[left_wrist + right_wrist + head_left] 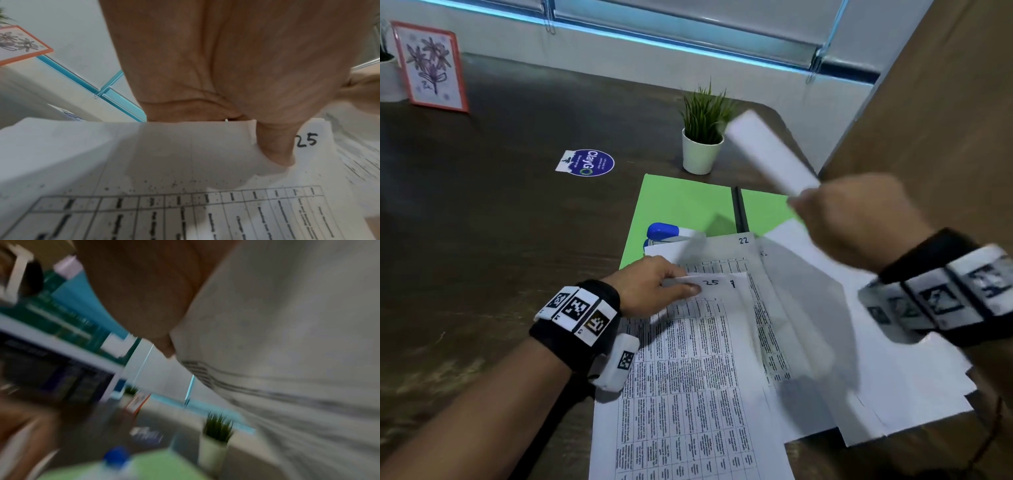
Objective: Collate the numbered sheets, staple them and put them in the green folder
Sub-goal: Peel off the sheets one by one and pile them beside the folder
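Printed sheets lie fanned on the table; the top one is marked 25 (710, 282), another 22 (743, 240). My left hand (654, 286) pinches the top edge of sheet 25 (306, 140), its thumb (275, 146) on top. My right hand (859, 219) is raised above the pile and grips a blurred white sheet (770, 154) that curls in the air; the right wrist view shows this sheet (287, 337) beside the thumb (144, 296). The green folder (681, 209) lies open behind the pile. A blue and white stapler (664, 233) sits on it, partly covered by paper.
A small potted plant (702, 137) stands just behind the folder. A round blue sticker (589, 162) lies on the dark table (500, 222). At the far left stands a framed flower drawing (431, 66). A brown panel (945, 102) rises at the right.
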`<state>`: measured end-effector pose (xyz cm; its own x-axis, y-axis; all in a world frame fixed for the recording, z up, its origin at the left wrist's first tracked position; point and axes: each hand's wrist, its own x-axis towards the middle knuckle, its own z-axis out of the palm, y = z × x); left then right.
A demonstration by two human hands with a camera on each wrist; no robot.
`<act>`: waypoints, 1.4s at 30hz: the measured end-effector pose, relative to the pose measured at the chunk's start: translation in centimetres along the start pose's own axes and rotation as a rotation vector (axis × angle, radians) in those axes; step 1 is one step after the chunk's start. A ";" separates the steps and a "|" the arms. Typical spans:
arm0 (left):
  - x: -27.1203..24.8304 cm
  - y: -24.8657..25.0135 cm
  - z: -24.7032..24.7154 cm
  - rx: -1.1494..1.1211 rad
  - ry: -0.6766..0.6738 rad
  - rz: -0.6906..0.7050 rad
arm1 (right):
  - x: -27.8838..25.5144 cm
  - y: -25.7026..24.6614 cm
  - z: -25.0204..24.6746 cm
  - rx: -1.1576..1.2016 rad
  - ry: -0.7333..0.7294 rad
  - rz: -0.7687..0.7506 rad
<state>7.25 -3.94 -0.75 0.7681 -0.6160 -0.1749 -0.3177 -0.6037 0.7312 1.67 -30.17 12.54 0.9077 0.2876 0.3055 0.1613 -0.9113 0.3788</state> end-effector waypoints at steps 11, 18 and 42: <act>0.0 0.1 -0.1 -0.039 -0.032 0.013 | -2.3 -1.2 13.4 0.000 -0.814 0.351; 0.1 -0.3 0.1 -0.039 -0.065 0.009 | -4.3 1.4 16.9 0.319 -0.846 0.544; 1.4 -2.8 1.3 0.019 0.090 0.088 | -7.2 -8.8 11.1 1.322 0.177 0.497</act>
<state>8.45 -3.81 -3.90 0.7835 -0.6195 -0.0498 -0.3961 -0.5594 0.7281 -2.00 -27.46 -2.71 0.9325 -0.1961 0.3033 0.1715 -0.4988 -0.8496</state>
